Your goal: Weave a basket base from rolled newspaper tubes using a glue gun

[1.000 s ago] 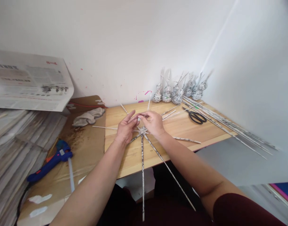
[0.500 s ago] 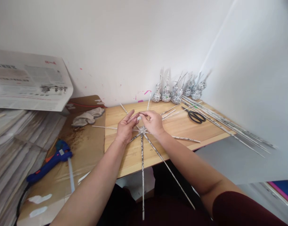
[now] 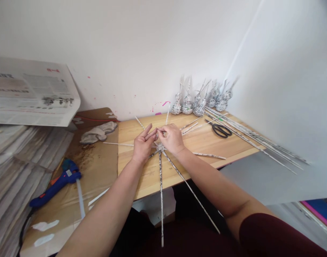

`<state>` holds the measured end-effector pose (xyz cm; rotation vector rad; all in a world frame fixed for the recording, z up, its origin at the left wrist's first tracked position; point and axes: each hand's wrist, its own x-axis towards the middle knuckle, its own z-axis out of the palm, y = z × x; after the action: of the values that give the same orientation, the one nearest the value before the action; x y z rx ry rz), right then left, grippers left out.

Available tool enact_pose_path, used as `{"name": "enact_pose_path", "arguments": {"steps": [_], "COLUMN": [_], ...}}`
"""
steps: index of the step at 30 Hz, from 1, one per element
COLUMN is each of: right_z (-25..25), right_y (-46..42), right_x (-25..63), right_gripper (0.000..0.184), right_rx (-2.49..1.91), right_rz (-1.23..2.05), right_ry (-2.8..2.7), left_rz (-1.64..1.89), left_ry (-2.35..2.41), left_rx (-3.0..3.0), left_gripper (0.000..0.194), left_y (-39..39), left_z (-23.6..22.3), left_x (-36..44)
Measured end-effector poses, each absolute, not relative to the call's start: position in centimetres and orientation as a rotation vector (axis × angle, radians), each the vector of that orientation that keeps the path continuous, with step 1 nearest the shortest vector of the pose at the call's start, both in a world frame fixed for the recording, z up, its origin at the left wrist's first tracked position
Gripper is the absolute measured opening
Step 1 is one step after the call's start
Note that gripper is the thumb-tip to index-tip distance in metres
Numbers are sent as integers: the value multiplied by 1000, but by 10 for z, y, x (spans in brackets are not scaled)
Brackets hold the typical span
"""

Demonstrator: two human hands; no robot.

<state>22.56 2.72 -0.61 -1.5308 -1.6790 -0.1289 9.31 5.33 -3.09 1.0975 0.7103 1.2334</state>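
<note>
A star of rolled newspaper sticks (image 3: 161,185) lies on the wooden board, its spokes fanning out from a woven centre (image 3: 160,147). Two spokes reach past the board's front edge toward me. Just above the centre, my left hand (image 3: 144,143) has its thumb closed toward the index finger while the other fingers stretch out. My right hand (image 3: 172,138) meets it with thumb and index finger pinched together. Between the fingertips of both hands shows a small whitish bit of paper stick, mostly hidden by the fingers.
Several woven newspaper gourds (image 3: 187,105) stand against the wall. Black-handled scissors (image 3: 221,130) and a bundle of paper sticks (image 3: 255,137) lie at right. On the left are a blue glue gun (image 3: 59,184), a glove (image 3: 98,132), stacked papers (image 3: 21,167) and a newspaper sheet (image 3: 32,92).
My fingertips have shifted slightly on the small paper bit, and less of it shows now. The whole view has drifted a little; the star of sticks stays in place on the board.
</note>
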Motion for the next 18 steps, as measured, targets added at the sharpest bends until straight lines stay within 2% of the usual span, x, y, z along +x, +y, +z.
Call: {"name": "enact_pose_path", "arguments": {"steps": [7,18], "right_z": [-8,-13], "right_y": [29,33], "right_x": [226,229], "right_gripper": [10,12], "right_rx": [-1567,-1459], "right_rz": [-190,-168], "right_ry": [-1640,-1587], "left_rz": [1222,1230], "left_ry": [714,709], "left_rx": [1240,1247], "left_gripper": [70,71], "left_y": [53,50], "left_z": [-36,-33], "left_x": [94,94]}}
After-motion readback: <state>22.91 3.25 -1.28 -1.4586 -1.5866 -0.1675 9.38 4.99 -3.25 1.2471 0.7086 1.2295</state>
